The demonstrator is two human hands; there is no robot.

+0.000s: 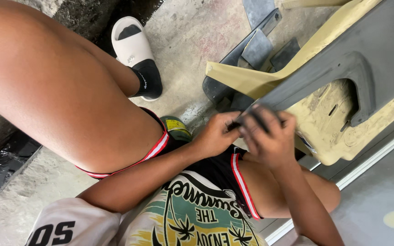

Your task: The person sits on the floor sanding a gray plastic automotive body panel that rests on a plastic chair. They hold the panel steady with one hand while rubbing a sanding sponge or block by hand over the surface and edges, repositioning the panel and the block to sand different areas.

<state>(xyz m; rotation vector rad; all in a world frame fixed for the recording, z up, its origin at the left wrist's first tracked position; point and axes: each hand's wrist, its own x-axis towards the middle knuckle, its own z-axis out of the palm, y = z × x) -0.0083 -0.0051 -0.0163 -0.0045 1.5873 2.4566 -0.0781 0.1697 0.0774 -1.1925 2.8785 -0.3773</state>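
A large body panel (pixel 343 59), grey with beige filler patches, leans in from the upper right, its pointed lower corner over my lap. My left hand (pixel 215 134) curls around that corner and grips it. My right hand (pixel 270 141) lies over the panel's grey edge just to the right, fingers closed on a small dark sheet (pixel 257 119) pressed against the surface. The two hands touch at the fingertips. The sheet is mostly hidden under my fingers.
My bare left thigh fills the upper left; my foot in a black sock and pale slide sandal (pixel 135 50) rests on the concrete floor. A small can with a yellow-green label (pixel 176 127) sits under the thigh. Grey panel pieces (pixel 256 50) lie beyond. A wet gutter (pixel 5 159) runs at left.
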